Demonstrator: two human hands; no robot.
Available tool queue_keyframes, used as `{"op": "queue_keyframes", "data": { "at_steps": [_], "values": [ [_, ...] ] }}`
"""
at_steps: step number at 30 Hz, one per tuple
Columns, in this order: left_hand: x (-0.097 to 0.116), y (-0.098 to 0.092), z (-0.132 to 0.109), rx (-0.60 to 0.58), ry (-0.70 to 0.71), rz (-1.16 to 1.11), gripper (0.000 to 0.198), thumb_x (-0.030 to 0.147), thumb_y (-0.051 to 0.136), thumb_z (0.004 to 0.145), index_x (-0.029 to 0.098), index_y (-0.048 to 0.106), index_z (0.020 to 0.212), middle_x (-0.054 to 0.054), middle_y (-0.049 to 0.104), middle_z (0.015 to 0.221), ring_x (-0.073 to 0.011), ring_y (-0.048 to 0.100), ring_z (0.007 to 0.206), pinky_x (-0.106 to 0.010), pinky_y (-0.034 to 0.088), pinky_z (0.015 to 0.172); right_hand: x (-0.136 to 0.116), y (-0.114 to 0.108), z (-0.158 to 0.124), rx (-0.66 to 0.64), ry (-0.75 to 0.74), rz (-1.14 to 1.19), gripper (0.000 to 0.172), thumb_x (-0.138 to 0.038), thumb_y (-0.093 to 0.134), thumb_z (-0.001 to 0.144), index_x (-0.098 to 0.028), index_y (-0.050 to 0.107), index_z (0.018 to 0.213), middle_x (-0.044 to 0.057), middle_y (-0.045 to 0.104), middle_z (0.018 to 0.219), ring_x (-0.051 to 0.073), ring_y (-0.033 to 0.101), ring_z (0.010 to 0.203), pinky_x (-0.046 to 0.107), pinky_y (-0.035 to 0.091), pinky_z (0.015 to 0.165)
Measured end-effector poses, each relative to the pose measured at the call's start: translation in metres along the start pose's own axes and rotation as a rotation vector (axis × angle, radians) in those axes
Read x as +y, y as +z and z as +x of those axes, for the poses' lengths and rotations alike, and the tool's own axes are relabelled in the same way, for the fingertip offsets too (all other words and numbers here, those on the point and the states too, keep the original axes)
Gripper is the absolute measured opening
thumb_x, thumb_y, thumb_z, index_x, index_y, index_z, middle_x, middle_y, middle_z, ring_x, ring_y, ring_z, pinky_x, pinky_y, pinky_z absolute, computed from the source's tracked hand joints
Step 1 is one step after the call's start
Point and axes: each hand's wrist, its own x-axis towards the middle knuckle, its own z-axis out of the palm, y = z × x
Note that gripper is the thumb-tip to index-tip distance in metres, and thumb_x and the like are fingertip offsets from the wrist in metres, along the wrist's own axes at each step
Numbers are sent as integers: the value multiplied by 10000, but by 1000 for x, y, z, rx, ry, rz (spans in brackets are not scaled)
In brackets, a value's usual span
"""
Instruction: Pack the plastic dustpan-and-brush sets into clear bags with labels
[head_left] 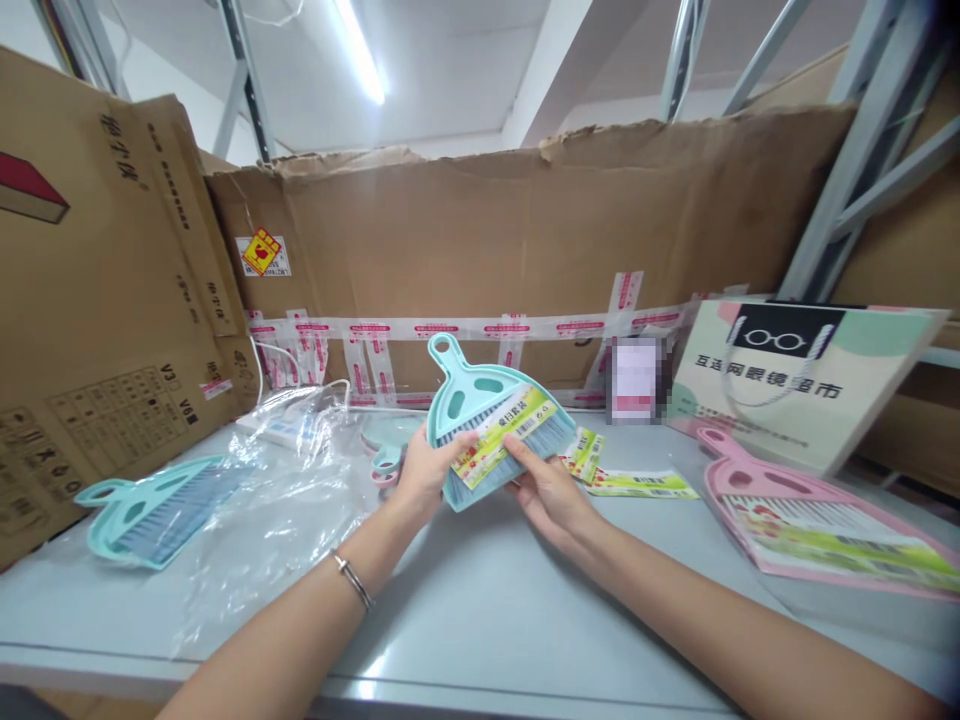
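I hold a teal mini dustpan-and-brush set (480, 395) up over the grey table (480, 600), its handle loop pointing up and away. My left hand (424, 470) grips its left edge, thumb on the front. My right hand (547, 490) pinches the lower right side, thumb pressing on a yellow-green paper label (506, 432) that lies across the brush bristles. Both hands are closed on the set.
Another teal set (154, 510) lies at the left beside crumpled clear plastic bags (285, 500). A pink set with a label (817, 520) lies at the right. Loose labels (637, 483) sit behind my right hand. Cardboard walls (525, 240) surround the table; a printed bag (795, 380) leans right.
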Motion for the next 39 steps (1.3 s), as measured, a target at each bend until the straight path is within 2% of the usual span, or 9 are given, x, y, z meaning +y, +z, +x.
{"op": "queue_keyframes", "data": {
  "at_steps": [4, 7, 11, 16, 22, 26, 31, 34, 39],
  "values": [
    [18, -20, 11, -71, 172, 502, 429, 440, 595, 760, 148, 581, 1073, -120, 652, 1061, -256, 598, 982, -390, 472, 851, -7, -4, 5, 151, -10, 69, 362, -175, 754, 611, -209, 620, 946, 0, 723, 784, 181, 679, 698, 322, 567, 654],
    [45, -56, 24, 206, 482, 1088, 459, 394, 486, 832, 183, 504, 1239, -131, 560, 1231, -281, 465, 1175, -446, 337, 994, -15, -10, 12, 221, -48, 107, 359, -121, 742, 616, -209, 629, 944, -10, 728, 791, 165, 682, 675, 288, 580, 625],
    [63, -107, 37, 208, 65, 1683, 549, 368, 642, 681, 203, 542, 1195, -164, 459, 1353, -375, 359, 1258, -506, 307, 972, -23, -16, 17, 241, -92, 138, 360, -97, 735, 616, -221, 636, 940, -24, 730, 826, 157, 685, 699, 269, 590, 627],
    [65, -128, 42, 46, -174, 1700, 233, 366, 573, 726, 215, 674, 871, -101, 672, 1066, -296, 574, 1038, -368, 398, 859, -27, -15, 15, 241, -94, 108, 361, -107, 738, 611, -219, 637, 939, -12, 730, 820, 175, 688, 714, 294, 594, 635],
    [61, -96, 32, -161, -9, 1506, 621, 635, 448, 744, 269, 531, 1239, -88, 474, 1369, -299, 411, 1250, -406, 295, 997, -28, -14, 13, 229, -80, 95, 351, -113, 728, 631, -214, 638, 954, -10, 730, 837, 169, 686, 709, 287, 591, 645],
    [61, -77, 24, -426, -63, 1549, 434, 610, 513, 717, 292, 689, 953, -55, 655, 1127, -285, 516, 1122, -395, 282, 998, -28, -16, 15, 206, -93, 75, 358, -122, 741, 616, -210, 635, 947, -16, 729, 826, 165, 685, 704, 284, 589, 646],
    [73, -76, 23, -154, -25, 1729, 548, 548, 333, 841, 179, 598, 535, -68, 664, 673, -224, 606, 761, -406, 310, 943, -28, -18, 16, 213, -90, 54, 329, -136, 726, 637, -211, 635, 944, -3, 730, 827, 178, 688, 707, 303, 589, 644],
    [74, -80, 23, 13, 0, 1834, 387, 474, 427, 808, 166, 624, 683, -124, 674, 879, -275, 598, 867, -408, 376, 842, -28, -17, 15, 213, -85, 51, 325, -133, 728, 632, -210, 634, 933, -6, 729, 823, 176, 687, 698, 299, 589, 636],
    [68, -93, 24, 36, -239, 1904, 226, 215, 532, 681, 159, 652, 864, -184, 641, 1070, -335, 590, 979, -383, 432, 727, -25, -17, 14, 188, -94, 3, 330, -158, 744, 621, -208, 628, 926, 1, 728, 808, 184, 689, 720, 295, 588, 620]
  ]
}}
